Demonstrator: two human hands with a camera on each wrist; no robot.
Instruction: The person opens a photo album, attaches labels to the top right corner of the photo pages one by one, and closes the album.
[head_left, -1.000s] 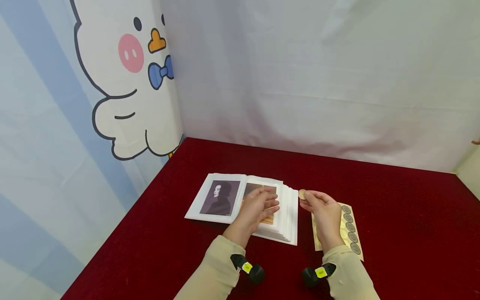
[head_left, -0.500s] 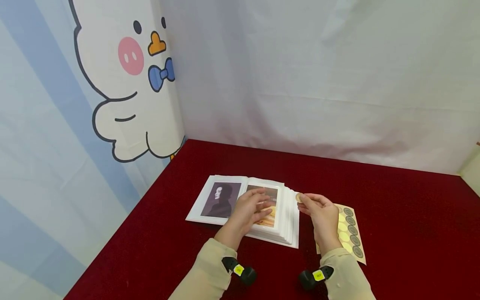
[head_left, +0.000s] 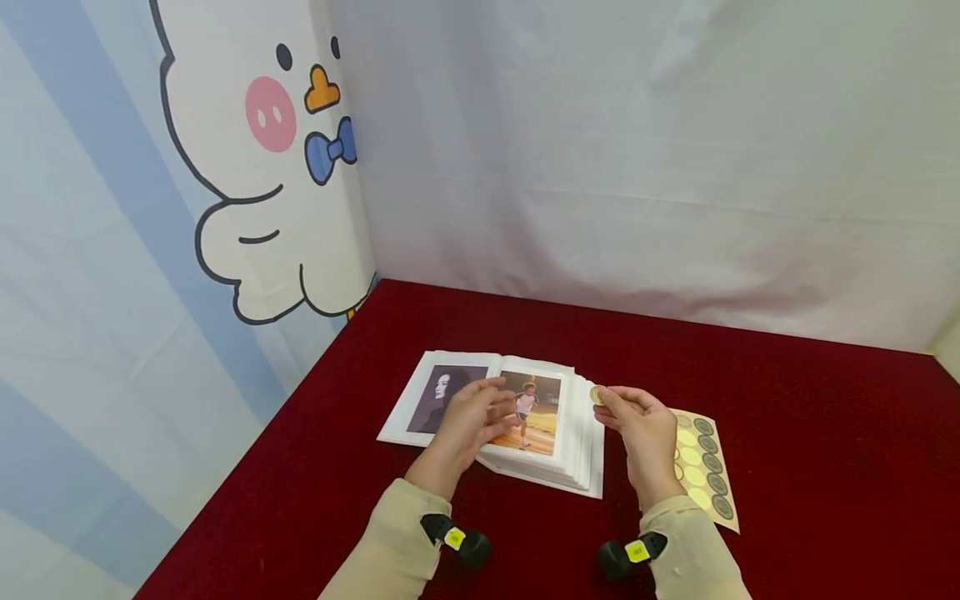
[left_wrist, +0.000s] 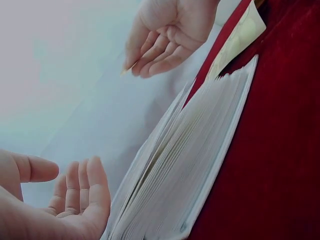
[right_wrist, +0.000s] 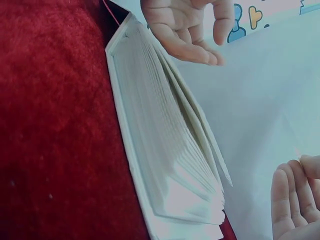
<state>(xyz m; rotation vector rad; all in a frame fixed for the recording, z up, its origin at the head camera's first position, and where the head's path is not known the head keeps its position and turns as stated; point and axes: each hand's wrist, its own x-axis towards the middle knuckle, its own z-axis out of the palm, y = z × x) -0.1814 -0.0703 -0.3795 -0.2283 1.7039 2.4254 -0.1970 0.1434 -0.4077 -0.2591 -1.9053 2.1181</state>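
Between the thumb and fingertips of my right hand is a small round gold sticker, held near the right edge of an open photo album. My left hand hovers over the album's middle with relaxed, slightly bent fingers and holds nothing. The right page carries a photo of a running child; the left one has a dark portrait, partly hidden by the left hand. In the left wrist view the sticker shows only as a thin edge.
A sheet of round stickers, gold and grey, lies right of the album, partly under the right forearm. Dark red cloth covers the table. A white curtain hangs behind, and a cartoon-printed curtain stands at left.
My left hand has moved left, uncovering the running child's photo. The right hand has shifted slightly left with the sticker, then stayed nearly still by the album's edge.
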